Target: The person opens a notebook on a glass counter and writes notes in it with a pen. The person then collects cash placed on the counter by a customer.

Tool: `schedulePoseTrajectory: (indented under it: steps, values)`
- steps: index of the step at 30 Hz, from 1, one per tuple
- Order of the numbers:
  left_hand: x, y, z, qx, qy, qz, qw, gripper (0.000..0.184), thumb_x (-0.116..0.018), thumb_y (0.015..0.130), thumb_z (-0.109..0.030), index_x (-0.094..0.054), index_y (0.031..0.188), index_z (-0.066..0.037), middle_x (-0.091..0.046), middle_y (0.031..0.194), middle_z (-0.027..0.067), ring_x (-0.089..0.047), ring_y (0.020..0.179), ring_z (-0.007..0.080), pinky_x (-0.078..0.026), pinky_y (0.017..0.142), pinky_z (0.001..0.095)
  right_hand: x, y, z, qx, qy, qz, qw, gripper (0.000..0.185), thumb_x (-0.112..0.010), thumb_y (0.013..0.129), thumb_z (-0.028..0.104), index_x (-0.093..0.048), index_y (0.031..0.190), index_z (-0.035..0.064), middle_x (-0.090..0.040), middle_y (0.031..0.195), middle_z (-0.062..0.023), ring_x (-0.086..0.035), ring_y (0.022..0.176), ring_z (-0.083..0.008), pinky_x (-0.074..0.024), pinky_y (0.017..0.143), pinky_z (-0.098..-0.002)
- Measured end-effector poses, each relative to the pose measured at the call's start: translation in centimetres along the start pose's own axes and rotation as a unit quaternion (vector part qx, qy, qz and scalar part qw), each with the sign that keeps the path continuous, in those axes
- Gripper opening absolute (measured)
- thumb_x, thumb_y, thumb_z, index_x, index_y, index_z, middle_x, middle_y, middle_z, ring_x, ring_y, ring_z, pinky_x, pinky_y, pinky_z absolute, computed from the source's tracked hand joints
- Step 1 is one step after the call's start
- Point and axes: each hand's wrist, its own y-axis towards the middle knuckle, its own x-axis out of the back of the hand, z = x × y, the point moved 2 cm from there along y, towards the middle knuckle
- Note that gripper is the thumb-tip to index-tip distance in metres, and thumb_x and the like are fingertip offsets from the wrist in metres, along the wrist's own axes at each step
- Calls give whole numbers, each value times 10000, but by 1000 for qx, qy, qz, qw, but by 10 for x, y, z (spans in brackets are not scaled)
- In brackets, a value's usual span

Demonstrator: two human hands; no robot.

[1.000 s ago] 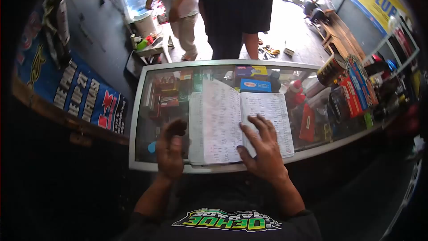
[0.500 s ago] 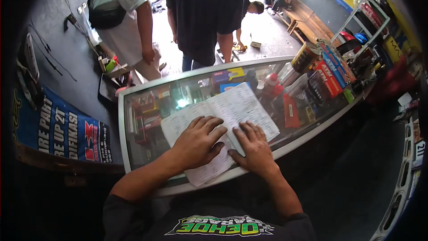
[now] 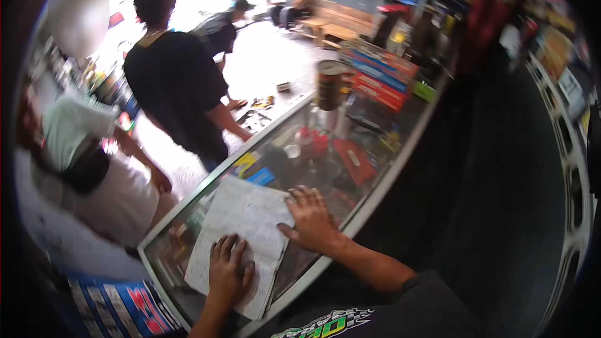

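An open notebook [image 3: 245,209] with handwritten pages lies on the glass display counter [image 3: 294,280]. My left hand [image 3: 229,270] rests on its lower page with the fingers spread, holding nothing. At the notebook's right edge, my right hand [image 3: 308,220] lies with fingers apart, partly over the page and partly over the glass. Beneath the glass, a red packet [image 3: 354,161] and several other packaged goods show through.
On the counter's far part stand a round can [image 3: 329,84] and red and blue boxes [image 3: 379,81]. A person in a dark shirt [image 3: 172,87] stands across the counter, beside another in a light shirt [image 3: 78,122]. Further back is a wooden bench [image 3: 341,17].
The view has swung to the right, so the counter now runs diagonally. My hands are further apart, the right one at the notebook's edge. The person in the dark shirt appears more upright.
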Motion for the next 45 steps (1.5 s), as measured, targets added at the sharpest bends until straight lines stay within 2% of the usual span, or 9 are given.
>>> schedulePoseTrajectory:
  steps: [6,12,15,19,22,27,36,42,45]
  values:
    - [-10,18,-30,140,14,-50,989,904,-905,631,-511,-492,1218,37,-489,1255,314,-469,1206,493,-371,1074,601,2,-4,1,-3,45,11,999,685,-710,922,450,-572,1389,-32,-531,1473,-239,-423,1454,-418,-270,1242,-551]
    - [-18,31,-54,226,29,-73,971,928,-908,644,-497,-487,1256,59,-475,1301,319,-451,1240,507,-369,1086,595,16,-4,-13,21,162,-11,987,635,-715,937,394,-563,1388,-27,-511,1477,-264,-464,1415,-440,-338,1208,-546]
    - [-30,19,-49,226,17,-95,969,967,-911,650,-494,-485,1300,81,-467,1340,335,-439,1290,511,-362,1111,590,38,-4,-60,-21,392,14,920,590,-714,954,349,-562,1381,-29,-515,1469,-251,-525,1356,-437,-436,1144,-489]
    - [-14,21,-68,215,17,-84,973,848,-848,840,-466,-529,1369,115,-493,1392,335,-461,1303,502,-389,1116,567,73,-5,-128,-14,472,68,879,427,-681,977,229,-601,1303,-36,-592,1367,-191,-613,1268,-356,-493,1081,-433]
    - [-2,29,-79,206,12,-111,972,720,-896,769,-336,-611,1288,73,-593,1291,319,-559,1215,497,-480,1055,537,81,-5,-155,-38,491,71,867,327,-672,970,156,-635,1238,-29,-643,1271,-177,-653,1206,-328,-525,1021,-408]
    - [-10,0,-49,246,-55,-67,965,896,-927,642,-462,-578,1315,17,-547,1334,263,-533,1277,447,-446,1088,524,76,-1,-157,23,489,107,866,294,-705,934,161,-678,1171,-11,-681,1190,-176,-680,1132,-328,-551,970,-423]
    - [-1,6,-83,372,-117,-76,918,687,-887,713,-275,-644,1290,8,-593,1367,222,-590,1293,387,-492,1094,436,78,-4,-138,114,339,125,926,303,-756,879,148,-694,1154,40,-687,1190,-141,-656,1138,-340,-503,982,-439]
    - [-16,25,-116,346,128,-217,904,294,-717,728,-150,-689,988,-15,-690,856,172,-686,814,375,-563,802,481,64,8,-105,159,365,187,898,337,-772,840,133,-692,1152,36,-669,1204,-158,-634,1133,-361,-474,996,-475]
    - [-27,25,-119,409,128,-274,861,214,-689,760,-159,-673,920,-18,-690,838,180,-684,814,374,-556,758,485,61,14,-74,229,301,175,909,352,-768,840,133,-684,1162,20,-657,1209,-181,-611,1152,-384,-465,1010,-482]
